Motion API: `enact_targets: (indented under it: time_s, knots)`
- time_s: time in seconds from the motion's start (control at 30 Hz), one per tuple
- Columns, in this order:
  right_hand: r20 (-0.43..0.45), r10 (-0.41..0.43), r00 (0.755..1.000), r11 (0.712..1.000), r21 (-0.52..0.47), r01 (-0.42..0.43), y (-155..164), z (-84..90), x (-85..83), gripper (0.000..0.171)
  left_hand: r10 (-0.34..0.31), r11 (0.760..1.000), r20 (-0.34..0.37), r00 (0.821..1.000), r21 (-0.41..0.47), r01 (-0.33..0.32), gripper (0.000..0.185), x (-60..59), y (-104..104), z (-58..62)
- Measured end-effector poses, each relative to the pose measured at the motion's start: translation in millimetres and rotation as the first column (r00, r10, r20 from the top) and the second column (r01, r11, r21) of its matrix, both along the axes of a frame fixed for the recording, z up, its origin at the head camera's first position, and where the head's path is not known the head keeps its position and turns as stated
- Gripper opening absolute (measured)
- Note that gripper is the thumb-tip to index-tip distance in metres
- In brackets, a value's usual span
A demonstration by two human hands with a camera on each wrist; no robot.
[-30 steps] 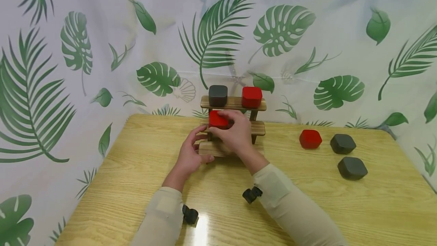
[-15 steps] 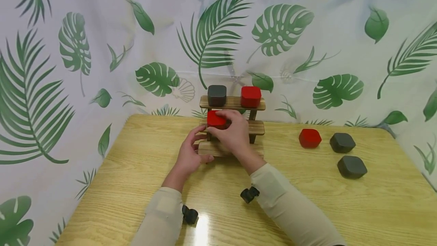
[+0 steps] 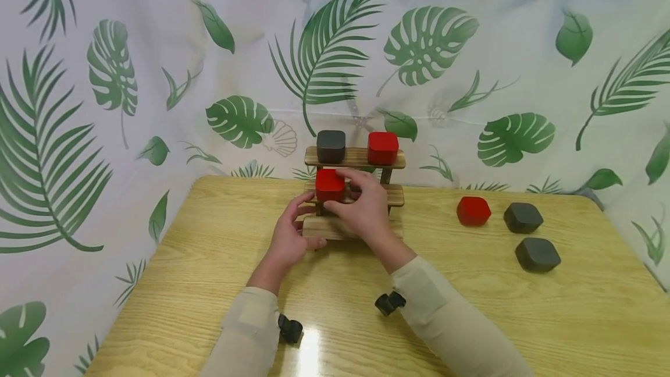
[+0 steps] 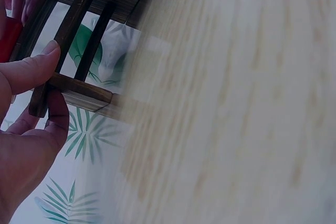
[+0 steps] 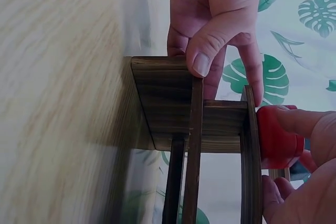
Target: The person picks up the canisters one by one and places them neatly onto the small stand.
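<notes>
And the right hand pinches the red rounded block, probably light, hard, slick: opposite sides suit! The left hand grips the three-tier wooden stand.

The right hand is shifting to the right and slightly back towards the person, around the red block at the middle shelf. Its thumb is dropping from the lower left of the block's front to about its bottom edge, and the index finger is sliding towards the top right corner — so their gap is widening and more of the front is showing. The beige right sleeve and black wrist camera are following — rightward too.
</notes>
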State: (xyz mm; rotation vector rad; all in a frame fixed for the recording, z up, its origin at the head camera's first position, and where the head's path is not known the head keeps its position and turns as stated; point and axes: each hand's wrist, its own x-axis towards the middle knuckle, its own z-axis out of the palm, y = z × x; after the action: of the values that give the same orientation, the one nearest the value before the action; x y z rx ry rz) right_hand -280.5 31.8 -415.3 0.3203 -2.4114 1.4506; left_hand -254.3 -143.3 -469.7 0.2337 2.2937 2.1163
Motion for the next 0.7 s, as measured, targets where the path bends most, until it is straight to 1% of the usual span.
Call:
enact_targets:
  time_s: [0.17,0.2,0.33,0.4,0.43,0.5,0.7]
  knots:
    - [-0.003,0.008,1.000,0.999,-0.033,-0.008,6,-1.7,3.5,0.062,-0.011,1.000,0.010,1.000,-0.004,0.011,0.095,8.6,1,16.7]
    - [-0.004,0.009,1.000,0.999,-0.039,-0.009,8,-2.3,4.2,0.062,-0.010,1.000,0.012,1.000,-0.004,0.011,0.095,8.5,1,16.3]
    - [-0.021,0.018,1.000,0.998,-0.056,-0.020,15,-4.9,6.9,0.062,0.002,1.000,0.011,1.000,0.002,-0.002,0.096,2.2,1,3.0]
    - [-0.034,0.014,0.999,0.999,-0.045,-0.015,20,-5.2,8.7,0.062,0.010,1.000,0.008,1.000,0.001,-0.010,0.097,-2.2,0,-5.9]
    - [-0.037,0.011,0.999,0.999,-0.038,-0.013,22,-5.2,9.3,0.062,0.014,1.000,0.003,1.000,-0.001,-0.014,0.098,-2.9,0,-8.3]
    - [-0.041,0.006,0.999,1.000,-0.026,-0.007,25,-5.0,10.0,0.062,0.022,1.000,-0.004,1.000,-0.008,-0.022,0.098,-3.9,0,-11.3]
    - [-0.011,-0.010,1.000,1.000,-0.015,0.009,33,-3.1,13.0,0.060,0.031,0.999,-0.016,0.999,-0.011,-0.031,0.098,-3.5,1,-11.5]
